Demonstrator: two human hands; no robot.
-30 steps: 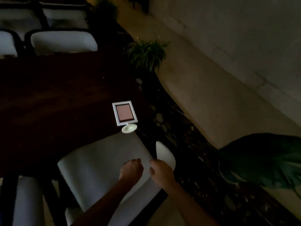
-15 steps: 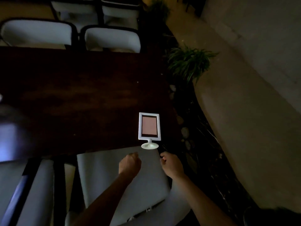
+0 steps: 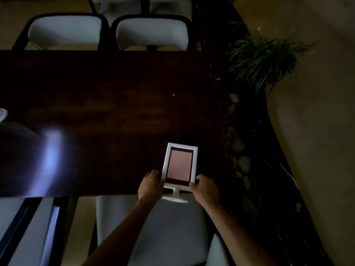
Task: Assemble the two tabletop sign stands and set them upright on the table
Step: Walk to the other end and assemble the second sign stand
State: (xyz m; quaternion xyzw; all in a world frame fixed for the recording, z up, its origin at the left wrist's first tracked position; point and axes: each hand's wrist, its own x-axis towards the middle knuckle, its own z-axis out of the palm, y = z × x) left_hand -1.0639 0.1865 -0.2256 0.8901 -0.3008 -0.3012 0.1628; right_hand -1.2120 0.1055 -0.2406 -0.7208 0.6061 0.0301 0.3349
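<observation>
Sign stand (image 3: 179,166): upright at the near edge of the table (image 3: 107,112).
Left hand (image 3: 151,186): fingers clasp its left edge.
Right hand (image 3: 205,189): fingers clasp its right edge.

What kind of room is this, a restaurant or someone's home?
Probably a restaurant or café, dimly lit: a long dark wooden table, matching white-cushioned chairs along it, a tabletop sign stand, and a bed of plants and pebbles beside it.

A pale object (image 3: 2,114) at the left edge is cut off and cannot be identified. A blurred bluish glare (image 3: 51,158) hides part of the dark bench (image 3: 115,112). Both forearms run off the bottom edge. The far chairs (image 3: 151,33) are cropped at the top.
</observation>
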